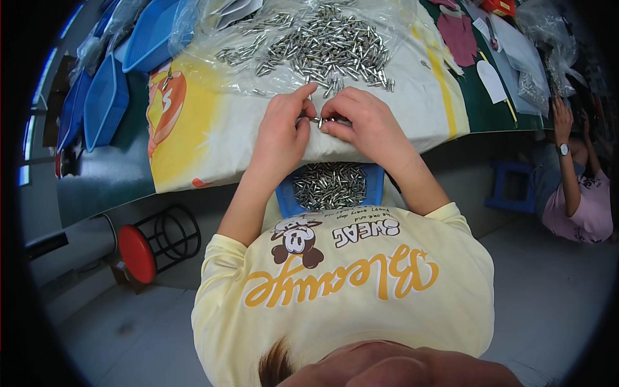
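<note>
Close to the front edge of the cloth-covered table, my left hand and my right hand meet with fingertips almost touching. Between them is a small silver metal pin, pinched by my right thumb and fingers. My left fingers are closed on another slim metal piece, partly hidden by the fingers. Just beyond my hands lies a large heap of small silver metal pins, spread on clear plastic sheeting. A blue basket full of similar pins rests in my lap below the table edge.
Blue plastic trays stand at the left. At the right lie a pink glove, a white paper piece and plastic bags. A red-topped stool is at lower left. Another person sits at the right.
</note>
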